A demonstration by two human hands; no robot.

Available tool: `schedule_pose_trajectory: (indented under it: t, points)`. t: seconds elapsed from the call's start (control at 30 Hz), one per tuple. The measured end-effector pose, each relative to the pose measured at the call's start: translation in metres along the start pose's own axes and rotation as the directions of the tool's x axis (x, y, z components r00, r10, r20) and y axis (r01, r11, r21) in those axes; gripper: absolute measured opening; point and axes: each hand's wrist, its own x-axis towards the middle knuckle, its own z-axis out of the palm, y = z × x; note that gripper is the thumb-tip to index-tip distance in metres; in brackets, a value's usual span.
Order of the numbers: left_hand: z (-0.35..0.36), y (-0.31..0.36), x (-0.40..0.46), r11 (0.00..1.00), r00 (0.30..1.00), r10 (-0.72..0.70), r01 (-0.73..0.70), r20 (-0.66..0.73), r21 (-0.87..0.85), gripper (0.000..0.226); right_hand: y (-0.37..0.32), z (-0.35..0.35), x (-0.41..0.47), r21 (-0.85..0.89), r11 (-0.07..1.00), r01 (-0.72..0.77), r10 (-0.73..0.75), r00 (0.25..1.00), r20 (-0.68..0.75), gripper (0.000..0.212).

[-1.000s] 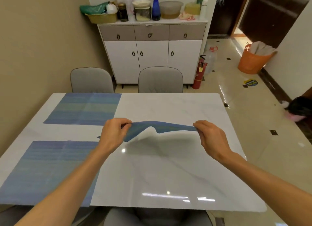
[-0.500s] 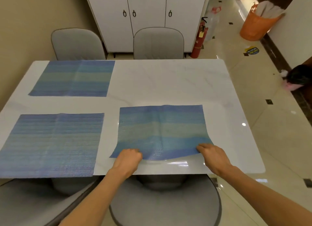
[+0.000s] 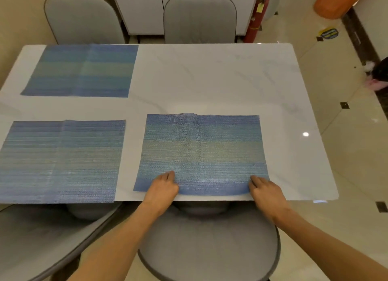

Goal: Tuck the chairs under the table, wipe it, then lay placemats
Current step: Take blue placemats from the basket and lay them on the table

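Hands are gripping the third placemat (image 3: 202,152): left hand (image 3: 162,189) and right hand (image 3: 266,191) are each pinching its near edge, close to the corners. Placemat is lying flat on the table (image 3: 210,74), stretching away from both hands, long axis crosswise, near edge slightly lifted, right of the near-left placemat (image 3: 60,161).

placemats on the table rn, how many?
3. One far left, one near left, one near right, its near edge held by the left hand and right hand. Far-right spot bare; none seems hidden.
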Motion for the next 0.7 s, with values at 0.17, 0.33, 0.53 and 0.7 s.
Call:
schedule_pose_trajectory:
  t: [0.17,0.33,0.53,0.7]
  points:
    - [-0.004,0.008,-0.006,0.997,0.998,0.055,-0.055,-0.005,-0.058,0.037,0.005,0.013,-0.005,-0.004,1.000,-0.023,0.023,1.000,-0.016,0.044]
    - [0.005,0.008,-0.003,0.995,0.998,0.058,-0.059,-0.011,-0.081,0.031,0.008,0.019,-0.014,0.001,1.000,0.001,-0.001,1.000,-0.016,0.050]
    - [0.008,0.008,-0.002,0.988,0.996,0.070,-0.077,-0.053,-0.134,0.040,0.006,0.021,-0.021,0.071,0.997,-0.004,0.009,0.998,-0.058,0.047]
    - [0.005,0.016,-0.001,0.979,0.995,0.035,-0.053,-0.095,-0.196,0.074,-0.004,0.009,-0.016,0.161,0.985,-0.068,0.089,0.988,-0.128,0.050]
